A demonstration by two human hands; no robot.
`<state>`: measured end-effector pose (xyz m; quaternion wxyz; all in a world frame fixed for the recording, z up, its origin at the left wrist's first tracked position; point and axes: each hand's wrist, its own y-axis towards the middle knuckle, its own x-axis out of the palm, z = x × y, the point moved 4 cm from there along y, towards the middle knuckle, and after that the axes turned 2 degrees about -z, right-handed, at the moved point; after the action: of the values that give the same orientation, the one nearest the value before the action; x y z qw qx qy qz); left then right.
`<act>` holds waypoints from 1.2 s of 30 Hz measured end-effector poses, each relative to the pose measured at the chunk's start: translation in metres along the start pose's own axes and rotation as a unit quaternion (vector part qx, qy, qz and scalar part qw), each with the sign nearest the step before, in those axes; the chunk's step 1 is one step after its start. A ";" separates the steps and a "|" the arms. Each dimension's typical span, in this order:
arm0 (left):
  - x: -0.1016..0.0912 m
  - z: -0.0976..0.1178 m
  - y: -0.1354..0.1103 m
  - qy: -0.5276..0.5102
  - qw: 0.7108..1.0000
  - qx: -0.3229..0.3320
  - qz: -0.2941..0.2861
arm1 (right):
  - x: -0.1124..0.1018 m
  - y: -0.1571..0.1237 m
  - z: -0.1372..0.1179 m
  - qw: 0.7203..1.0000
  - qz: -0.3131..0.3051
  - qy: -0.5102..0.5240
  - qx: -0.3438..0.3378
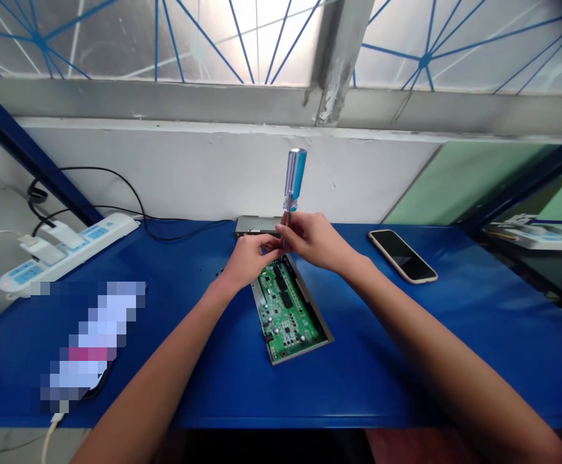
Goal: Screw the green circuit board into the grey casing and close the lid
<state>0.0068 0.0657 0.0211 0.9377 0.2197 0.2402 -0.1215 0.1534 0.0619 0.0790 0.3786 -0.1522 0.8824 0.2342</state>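
Note:
A screwdriver (294, 177) with a clear and blue handle stands almost upright, its shaft pinched between the thumb and fingers of my right hand (314, 238). My left hand (249, 258) meets it at the lower end of the shaft, fingers pressed together; whatever they pinch is hidden. Both hands are over the far end of a green circuit board (285, 309) seated in an open metal tray (305, 351). The screwdriver's tip is covered by my fingers. Behind my hands lies a flat grey metal piece (256, 224).
A few tiny dark bits, perhaps screws (218, 272), lie left of the tray. On the right rests a phone (403, 256). To the left are a blurred-out phone (100, 341) on a white cable and a power strip (75, 248) with plugs. A black cable (179, 235) runs along the wall.

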 end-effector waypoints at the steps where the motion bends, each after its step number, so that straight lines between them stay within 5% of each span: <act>1: 0.000 0.000 0.000 0.000 1.000 0.001 0.002 | 0.000 0.000 0.000 1.000 0.000 0.000 0.000; 15: 0.005 -0.002 -0.004 -0.020 0.999 0.011 0.024 | 0.004 0.002 0.006 1.000 -0.007 0.028 0.007; 20: 0.011 -0.005 -0.005 -0.047 0.997 -0.001 0.065 | 0.003 0.002 0.007 1.000 0.017 0.001 -0.006; 28: 0.012 -0.010 -0.006 -0.070 0.996 -0.013 0.055 | 0.004 -0.001 0.006 0.997 0.043 -0.060 0.007; 36: 0.013 -0.011 -0.004 -0.065 0.997 -0.018 0.034 | -0.013 -0.002 0.004 0.993 -0.022 0.114 -0.019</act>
<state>0.0124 0.0656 0.0047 0.9587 0.2028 0.1730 -0.0997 0.1651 0.0637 0.0853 0.2773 -0.2045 0.9116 0.2242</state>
